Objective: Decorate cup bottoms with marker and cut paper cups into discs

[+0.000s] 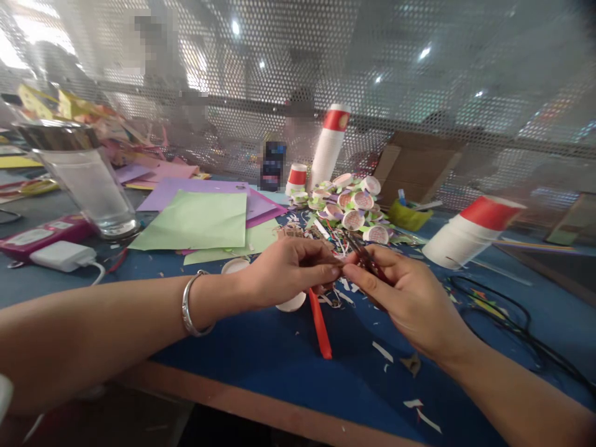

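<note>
Over the middle of the blue table (261, 366), both my hands meet at the fingertips. My left hand (298, 267), with a silver bangle at its wrist, is closed in a pinch; what lies between its fingers is too small to name. My right hand (410, 292) is closed around dark scissors (367, 259), their blades pointing up and away, handles mostly hidden by the fingers. Below the left hand lies a slim red stick-like object (320, 329). A white paper disc (292, 303) shows partly under that hand. Paper scraps (344, 297) lie scattered around.
Behind my hands sits a heap of small cut cup bottoms (354, 217). Paper cup stacks (326, 149) stand at the back and lean (470, 233) at right. Coloured paper (195, 217), a glass (97, 180) and a white charger (63, 254) are left; a black cable (526, 335) lies right.
</note>
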Demonstrator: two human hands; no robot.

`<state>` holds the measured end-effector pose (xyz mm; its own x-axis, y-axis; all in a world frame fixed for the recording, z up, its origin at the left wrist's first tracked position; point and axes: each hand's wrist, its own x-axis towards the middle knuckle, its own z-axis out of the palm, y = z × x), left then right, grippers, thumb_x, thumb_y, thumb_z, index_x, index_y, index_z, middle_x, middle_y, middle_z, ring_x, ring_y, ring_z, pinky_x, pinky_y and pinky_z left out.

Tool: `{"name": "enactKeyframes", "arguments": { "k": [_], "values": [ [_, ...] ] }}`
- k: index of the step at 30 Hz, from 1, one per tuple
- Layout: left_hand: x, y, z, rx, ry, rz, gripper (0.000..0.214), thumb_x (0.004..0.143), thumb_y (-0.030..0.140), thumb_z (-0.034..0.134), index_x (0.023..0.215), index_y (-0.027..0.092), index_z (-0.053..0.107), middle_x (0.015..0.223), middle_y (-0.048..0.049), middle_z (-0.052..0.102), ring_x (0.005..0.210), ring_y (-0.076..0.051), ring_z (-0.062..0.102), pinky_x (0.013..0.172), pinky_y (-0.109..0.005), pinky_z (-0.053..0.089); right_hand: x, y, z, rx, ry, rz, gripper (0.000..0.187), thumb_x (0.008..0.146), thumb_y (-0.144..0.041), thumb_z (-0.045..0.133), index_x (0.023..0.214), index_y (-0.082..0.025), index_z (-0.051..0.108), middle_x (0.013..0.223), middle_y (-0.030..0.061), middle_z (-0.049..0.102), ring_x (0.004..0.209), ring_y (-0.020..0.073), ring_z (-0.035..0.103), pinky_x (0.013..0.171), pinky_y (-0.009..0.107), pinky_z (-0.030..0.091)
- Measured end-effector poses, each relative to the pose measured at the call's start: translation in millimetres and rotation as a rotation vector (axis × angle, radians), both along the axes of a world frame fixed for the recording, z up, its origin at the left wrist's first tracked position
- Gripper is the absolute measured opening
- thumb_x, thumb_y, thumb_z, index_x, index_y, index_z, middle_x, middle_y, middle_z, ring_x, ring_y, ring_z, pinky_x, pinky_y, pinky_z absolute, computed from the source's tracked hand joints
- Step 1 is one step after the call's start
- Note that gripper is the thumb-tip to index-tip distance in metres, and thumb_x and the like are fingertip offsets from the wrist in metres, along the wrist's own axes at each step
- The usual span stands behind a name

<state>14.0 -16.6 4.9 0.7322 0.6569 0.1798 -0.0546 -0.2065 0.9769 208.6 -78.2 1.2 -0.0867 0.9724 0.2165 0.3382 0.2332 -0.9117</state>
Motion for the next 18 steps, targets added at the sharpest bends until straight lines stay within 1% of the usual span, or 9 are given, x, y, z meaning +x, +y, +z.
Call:
{"name": "enactKeyframes", "arguments": {
  "k": [2, 3, 6, 8, 13, 15, 18],
  "values": [
    [0.0, -0.5, -0.4, 0.049, 0.047, -0.022, 0.026, 0.092, 0.022, 0.062, 0.069, 0.014, 0.053, 0.062, 0.0055, 0.050, 0.058, -0.006, 0.047, 0.056, -0.020, 0.037, 0.0, -0.9, 0.9, 0.013, -0.019, 0.006, 0.022, 0.091, -0.043, 0.069, 0.093, -0.021, 0.067, 0.084, 0.0005, 0.067, 0.076, 0.0133, 0.061, 0.069, 0.022, 0.050],
    [0.1, -0.5, -1.0, 0.067, 0.052, -0.020, 0.027, 0.092, 0.023, 0.062, 0.069, 0.015, 0.051, 0.062, 0.0056, 0.049, 0.058, -0.006, 0.046, 0.056, -0.020, 0.036, -0.2, -1.4, 1.5, 0.027, -0.038, 0.003, 0.021, 0.091, -0.042, 0.069, 0.092, -0.021, 0.067, 0.084, 0.0009, 0.068, 0.078, 0.0142, 0.062, 0.070, 0.023, 0.051],
    [0.6, -0.8, -3.0, 0.095, 0.039, 0.015, 0.027, 0.093, 0.028, 0.062, 0.071, 0.015, 0.053, 0.063, 0.0052, 0.051, 0.059, -0.006, 0.047, 0.056, -0.020, 0.036, -1.4, -2.6, 3.3, 0.088, -0.120, -0.029, 0.017, 0.092, -0.038, 0.066, 0.090, -0.021, 0.067, 0.079, 0.0010, 0.068, 0.073, 0.0149, 0.061, 0.064, 0.023, 0.050],
    [0.9, -1.8, -3.9, 0.141, 0.051, 0.049, 0.028, 0.093, 0.031, 0.062, 0.072, 0.014, 0.054, 0.064, 0.0049, 0.051, 0.059, -0.006, 0.047, 0.056, -0.021, 0.035, -2.2, -3.3, 3.6, 0.110, -0.143, -0.049, 0.016, 0.092, -0.037, 0.065, 0.091, -0.021, 0.068, 0.076, 0.0009, 0.068, 0.069, 0.0145, 0.060, 0.059, 0.022, 0.049],
    [0.0, -7.3, -2.3, 0.295, 0.092, 0.132, 0.023, 0.093, 0.032, 0.060, 0.081, 0.013, 0.064, 0.066, 0.0042, 0.053, 0.060, -0.006, 0.046, 0.055, -0.020, 0.035, -1.6, -5.0, 3.0, 0.079, -0.125, -0.037, 0.018, 0.093, -0.040, 0.064, 0.094, -0.022, 0.066, 0.076, 0.0009, 0.067, 0.068, 0.0141, 0.060, 0.056, 0.022, 0.048],
    [-1.0, -9.6, -0.7, 0.329, 0.097, 0.155, 0.020, 0.093, 0.030, 0.060, 0.084, 0.013, 0.065, 0.065, 0.0049, 0.053, 0.058, -0.006, 0.045, 0.053, -0.020, 0.035, -0.7, -5.9, 3.2, 0.066, -0.132, -0.024, 0.019, 0.093, -0.041, 0.064, 0.094, -0.022, 0.066, 0.077, 0.0009, 0.067, 0.069, 0.0144, 0.060, 0.057, 0.022, 0.048],
    [-2.8, -11.8, 2.1, 0.427, 0.143, 0.194, 0.019, 0.093, 0.028, 0.060, 0.083, 0.013, 0.065, 0.065, 0.0050, 0.051, 0.057, -0.005, 0.044, 0.052, -0.019, 0.034, -0.5, -6.6, 4.1, 0.051, -0.129, -0.019, 0.018, 0.092, -0.041, 0.064, 0.094, -0.023, 0.065, 0.075, 0.0005, 0.065, 0.070, 0.0147, 0.059, 0.057, 0.022, 0.048]
  ]
}}
